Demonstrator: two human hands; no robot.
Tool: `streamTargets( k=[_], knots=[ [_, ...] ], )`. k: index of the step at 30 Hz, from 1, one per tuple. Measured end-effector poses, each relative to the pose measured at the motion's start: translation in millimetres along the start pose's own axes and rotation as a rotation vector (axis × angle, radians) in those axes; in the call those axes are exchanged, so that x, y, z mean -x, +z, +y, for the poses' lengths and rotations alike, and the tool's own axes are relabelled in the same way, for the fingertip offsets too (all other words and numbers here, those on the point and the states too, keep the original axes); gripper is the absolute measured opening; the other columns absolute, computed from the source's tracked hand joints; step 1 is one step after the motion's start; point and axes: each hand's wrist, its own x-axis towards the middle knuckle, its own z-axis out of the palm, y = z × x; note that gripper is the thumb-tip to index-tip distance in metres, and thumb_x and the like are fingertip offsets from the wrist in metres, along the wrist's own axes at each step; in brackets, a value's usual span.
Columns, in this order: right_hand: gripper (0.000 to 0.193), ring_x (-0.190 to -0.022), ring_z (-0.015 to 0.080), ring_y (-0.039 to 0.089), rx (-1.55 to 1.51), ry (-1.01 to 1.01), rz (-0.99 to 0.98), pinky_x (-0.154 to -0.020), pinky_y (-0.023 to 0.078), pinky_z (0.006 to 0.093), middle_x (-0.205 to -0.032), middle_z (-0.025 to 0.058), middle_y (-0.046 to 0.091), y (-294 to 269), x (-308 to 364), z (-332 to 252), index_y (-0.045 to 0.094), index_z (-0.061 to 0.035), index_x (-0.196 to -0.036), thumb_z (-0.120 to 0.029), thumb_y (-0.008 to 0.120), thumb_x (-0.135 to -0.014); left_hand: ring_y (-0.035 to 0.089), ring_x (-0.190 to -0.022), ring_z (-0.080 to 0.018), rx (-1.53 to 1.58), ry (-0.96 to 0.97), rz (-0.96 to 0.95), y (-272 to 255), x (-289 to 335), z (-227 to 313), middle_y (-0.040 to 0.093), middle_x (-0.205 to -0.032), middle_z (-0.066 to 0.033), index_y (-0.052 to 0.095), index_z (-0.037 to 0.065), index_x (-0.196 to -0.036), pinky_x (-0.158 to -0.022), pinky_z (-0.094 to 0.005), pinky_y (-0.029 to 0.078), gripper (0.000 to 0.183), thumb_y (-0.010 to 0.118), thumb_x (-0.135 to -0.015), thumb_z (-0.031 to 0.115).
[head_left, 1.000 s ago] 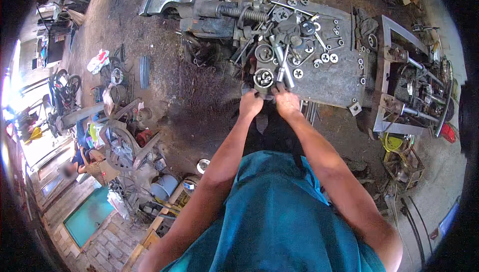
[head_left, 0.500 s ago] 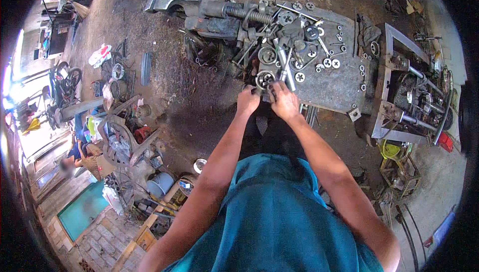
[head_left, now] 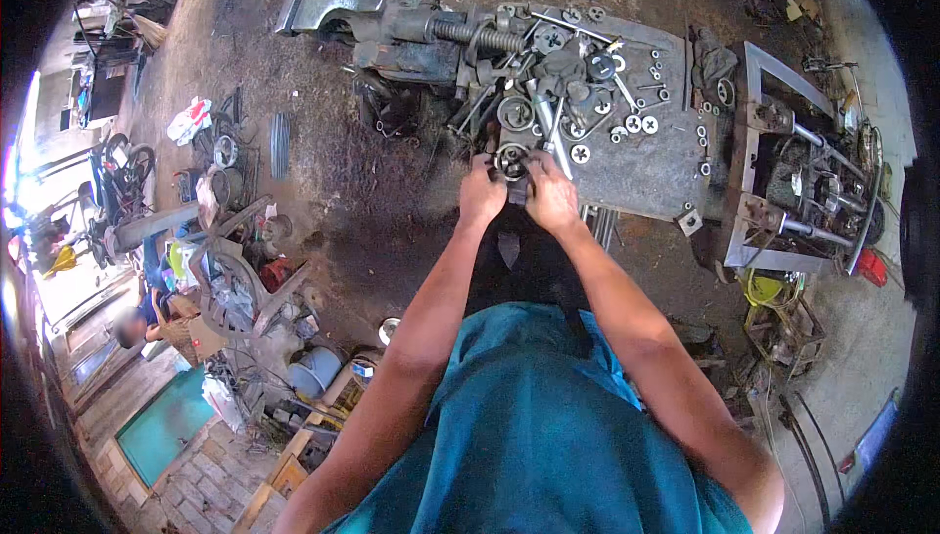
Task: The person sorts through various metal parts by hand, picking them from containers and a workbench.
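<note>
Between my two hands is a round metal ring with a threading die (head_left: 511,163) seated inside, at the near edge of the workbench (head_left: 641,177). The fingers of my left hand (head_left: 483,194) are closed against its left side. My right hand (head_left: 550,193) is closed on its right side, thumb and fingertips pressed to the rim; the exact grip is partly hidden. Just beyond lies another ring-shaped piece (head_left: 516,113). A shiny metal bar (head_left: 558,147) rests to the right of my right fingers, near a loose round die (head_left: 581,154).
A large bench vise (head_left: 421,30) is fixed at the bench's left end. Dies, nuts (head_left: 705,169) and a black round piece (head_left: 600,67) lie scattered on the bench. At right stands a metal frame with shafts (head_left: 744,162). Scrap parts and a blue bucket (head_left: 315,370) crowd the left, where another person (head_left: 147,324) is.
The ring and both hands stay together near the bench edge; the ring now shows more openly between my fingers. The view has shifted slightly, moving the bench left in the picture.
</note>
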Motion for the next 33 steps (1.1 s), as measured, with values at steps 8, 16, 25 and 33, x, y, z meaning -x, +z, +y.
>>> streamTargets(
  k=[8, 16, 25, 33],
  knots=[
    [0.049, -0.111, 0.0416, 0.055, 0.15, 0.318, 0.168, -0.093, 0.048, 0.0468, -0.12, 0.0204, 0.053, -29.5, -4.1, 58.4, 0.057, -0.0066, -0.123, -0.001, 0.062, -0.075, 0.062, -0.1, -0.0441, -0.103, -0.004, 0.014, 1.1, 2.6, 13.8, 0.067, -0.105, -0.0255, 0.054, 0.006, -0.122, -0.084, -0.0504, 0.049, 0.04, 0.06, -0.082, 0.008],
    [0.062, -0.114, 0.0386, 0.055, 0.436, 0.201, -0.081, -0.091, 0.053, 0.048, -0.123, 0.0168, 0.051, -21.9, -18.5, 87.1, 0.053, -0.0099, -0.125, -0.002, 0.073, -0.066, 0.061, -0.105, -0.0429, 0.038, 0.083, -0.007, 0.5, 4.0, 4.1, 0.067, -0.105, -0.0239, 0.057, 0.009, -0.122, -0.086, -0.0474, 0.049, 0.046, 0.058, -0.076, 0.004],
    [0.041, -0.103, 0.0402, 0.058, 0.121, 0.041, 0.173, -0.085, 0.051, 0.0487, -0.11, 0.0204, 0.056, -26.0, -7.2, 20.0, 0.06, -0.0066, -0.115, -0.005, 0.068, -0.074, 0.066, -0.102, -0.0293, 0.047, 0.026, -0.015, 4.9, -3.3, -24.5, 0.069, -0.108, -0.018, 0.059, 0.008, -0.125, -0.088, -0.0384, 0.05, 0.042, 0.058, -0.083, 0.003],
    [0.055, -0.114, 0.035, 0.053, 0.275, -0.129, -0.154, -0.093, 0.049, 0.044, -0.119, 0.0146, 0.054, 19.9, -28.7, -16.3, 0.059, -0.0092, -0.121, -0.004, 0.071, -0.067, 0.067, -0.096, -0.0251, 0.264, -0.069, -0.049, 2.5, -8.9, -19.0, 0.067, -0.112, -0.0186, 0.061, 0.004, -0.126, -0.082, -0.0353, 0.052, 0.039, 0.048, -0.089, 0.006]
  ],
)
